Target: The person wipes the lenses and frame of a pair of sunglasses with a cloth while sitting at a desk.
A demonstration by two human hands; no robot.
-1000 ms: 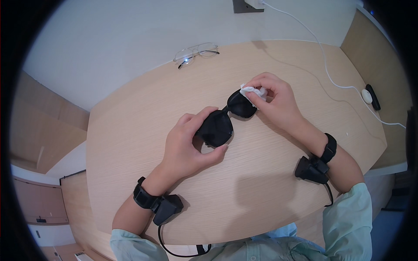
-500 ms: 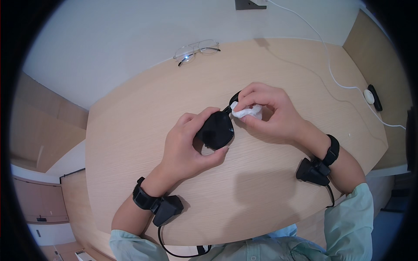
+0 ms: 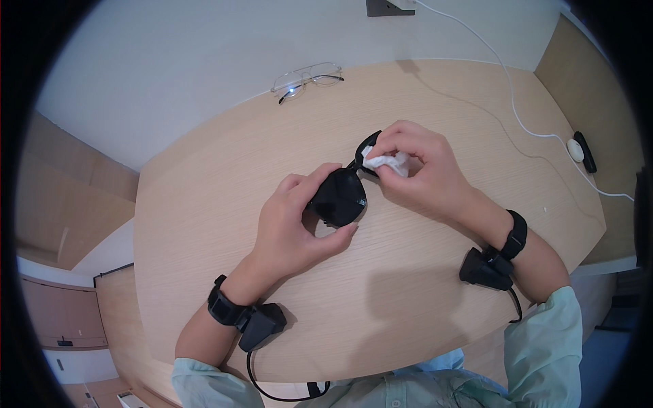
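Black sunglasses (image 3: 339,198) with large dark lenses are held above the middle of the table. My left hand (image 3: 289,224) is closed around the rim of the nearer lens, fingers on its upper edge and thumb by its lower edge. Between the thumb and fingers of my right hand (image 3: 425,160) is a crumpled white wipe (image 3: 391,163), pressed to the farther lens. That hand and the wipe partly cover this lens. Each of my wrists wears a black strap with a small black box and a cable.
Thin-framed eyeglasses (image 3: 309,80) lie at the table's (image 3: 204,272) far edge, against the wall. A white cable (image 3: 511,102) drops from a dark socket (image 3: 391,7) and runs along the right side, past a round white piece (image 3: 575,150) and a black bar (image 3: 585,152).
My right hand and the wipe have shifted slightly up over the farther lens, baring more of its rim. The sunglasses have tilted and risen a little in my left hand.
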